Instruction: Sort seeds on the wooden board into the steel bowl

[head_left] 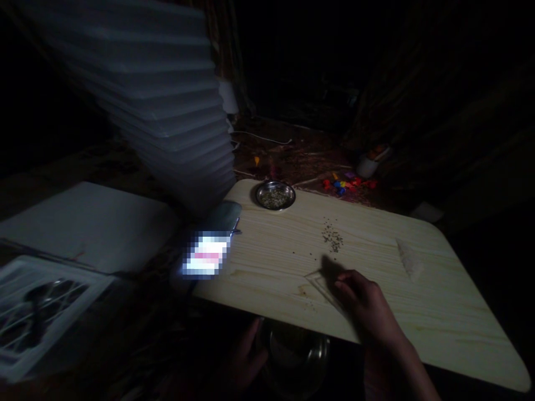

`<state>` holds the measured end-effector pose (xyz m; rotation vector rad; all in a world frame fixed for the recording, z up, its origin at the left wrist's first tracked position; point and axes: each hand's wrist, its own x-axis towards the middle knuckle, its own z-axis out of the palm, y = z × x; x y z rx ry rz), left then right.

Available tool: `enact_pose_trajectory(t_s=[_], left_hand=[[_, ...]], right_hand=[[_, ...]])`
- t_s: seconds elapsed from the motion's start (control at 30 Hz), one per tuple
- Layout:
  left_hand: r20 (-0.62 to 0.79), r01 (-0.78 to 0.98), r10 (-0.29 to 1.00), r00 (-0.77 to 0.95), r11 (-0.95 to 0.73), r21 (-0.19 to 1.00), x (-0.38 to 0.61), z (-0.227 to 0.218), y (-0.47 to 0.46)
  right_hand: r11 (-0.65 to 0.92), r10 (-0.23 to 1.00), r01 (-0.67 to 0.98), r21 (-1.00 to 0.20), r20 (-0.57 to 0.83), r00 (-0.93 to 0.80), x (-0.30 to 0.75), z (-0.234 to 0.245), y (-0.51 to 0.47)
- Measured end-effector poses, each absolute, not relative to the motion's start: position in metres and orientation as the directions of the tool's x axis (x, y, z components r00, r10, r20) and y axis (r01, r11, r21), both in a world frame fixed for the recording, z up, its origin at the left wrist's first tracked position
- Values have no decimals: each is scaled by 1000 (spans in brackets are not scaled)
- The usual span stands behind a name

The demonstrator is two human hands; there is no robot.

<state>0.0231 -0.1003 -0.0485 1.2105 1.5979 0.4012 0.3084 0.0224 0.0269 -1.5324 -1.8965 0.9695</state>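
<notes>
Over the near part of the wooden-topped table [271,278] is my right hand [365,306], its thumb and fingers pinched together. Whatever may be in that pinch is hidden or too small to make out. Small dark grains [333,239] lie scattered just beyond it, with a few stray ones nearer the table's front edge. Below that edge my left hand [248,353] grips the side of a shiny bowl [321,356], thumb and finger at its rim. The bowl's inside is too dark to read. A small metal dish [292,199] at the far edge contains pale grains.
A lit phone [209,253] stands at the table's left edge. A pale heap [409,259] lies on the right side. Colourful small pieces [349,184] and a white cup [368,166] are on the floor beyond. At left are a white crate [90,287] and a ridged panel [167,100].
</notes>
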Motion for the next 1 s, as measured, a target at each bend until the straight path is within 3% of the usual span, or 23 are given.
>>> enact_pose_trajectory(t_s=[0.37, 0.53, 0.77, 0.87, 1.0], left_hand=[[-523, 508, 848, 82, 416, 754, 24, -42, -98], [-572, 586, 815, 87, 423, 691, 26, -30, -94], [-641, 697, 767, 30, 443, 563, 30, 4, -86], [-597, 656, 801, 51, 424, 624, 32, 2, -86], [-550, 569, 835, 25, 441, 695, 29, -32, -94]], right_hand=[[56, 972, 642, -764, -105, -209, 310, 14, -14], [9, 966, 618, -786, -154, -210, 306, 15, -30], [5, 988, 622, -783, -94, -126, 314, 16, -21], [15, 982, 625, -781, -108, -158, 308, 11, -22], [10, 968, 619, -785, -147, -202, 298, 13, -29]])
